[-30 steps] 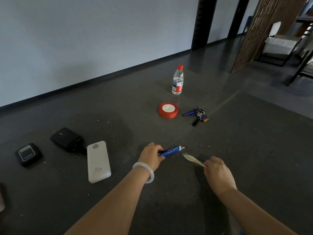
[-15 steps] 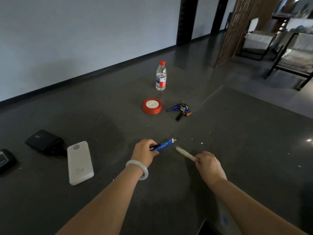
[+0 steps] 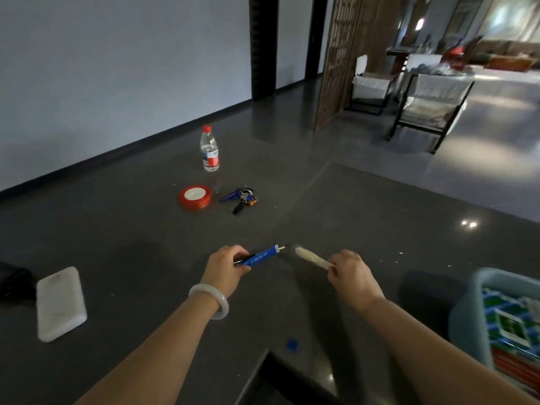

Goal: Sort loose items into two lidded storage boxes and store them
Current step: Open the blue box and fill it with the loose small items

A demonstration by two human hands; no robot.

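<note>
My left hand [image 3: 226, 267], with a pale bangle on the wrist, grips a blue pen [image 3: 263, 255] just above the dark table. My right hand [image 3: 349, 273] pinches a pale cream comb-like item [image 3: 309, 257] whose tip points toward the pen's tip. A light blue storage box [image 3: 470, 305] with colourful items inside stands at the right edge. Farther back lie a red round tin [image 3: 195, 197], a bunch of keys [image 3: 241, 197] and a water bottle [image 3: 209, 150]. A white power bank [image 3: 60, 302] lies at the left.
A black pouch [image 3: 11, 280] sits at the far left edge. The table's near edge has a dark gap [image 3: 280, 381] at the bottom centre. Chairs [image 3: 432, 103] and a wooden screen [image 3: 342, 59] stand beyond the table on the right.
The view has swung to the right, bringing the blue storage box into sight. Both hands have lifted slightly with the pen and the cream item still in them.
</note>
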